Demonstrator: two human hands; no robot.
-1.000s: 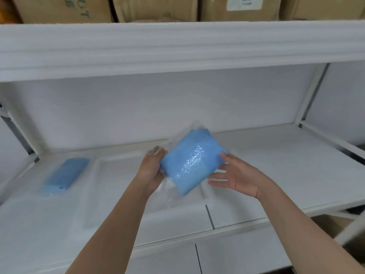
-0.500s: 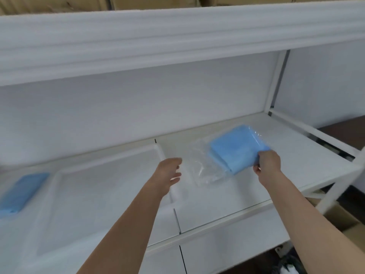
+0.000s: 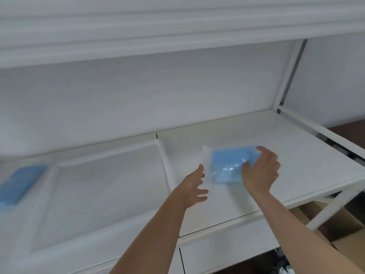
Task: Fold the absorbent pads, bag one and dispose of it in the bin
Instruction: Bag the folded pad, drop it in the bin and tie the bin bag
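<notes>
A folded blue absorbent pad sealed in a clear plastic bag [image 3: 227, 165] lies flat on the white shelf [image 3: 296, 155], right of centre. My right hand [image 3: 260, 171] rests on the bag's right edge, fingers curled over it with the thumb on top. My left hand [image 3: 194, 184] hovers just left of the bag, fingers spread, holding nothing. A second folded blue pad [image 3: 18, 184] lies unbagged at the far left of the shelf. No bin is in view.
A shallow white tray [image 3: 162, 155] sits on the shelf between the two pads. An upper shelf overhangs close above. The shelf's white frame post [image 3: 290, 72] stands at the right, with cardboard boxes [image 3: 339, 224] on the floor below it.
The bagged pad went from held up in both hands to my right hand alone, then down onto the shelf. My left hand let go and now sits beside it. The view swung right.
</notes>
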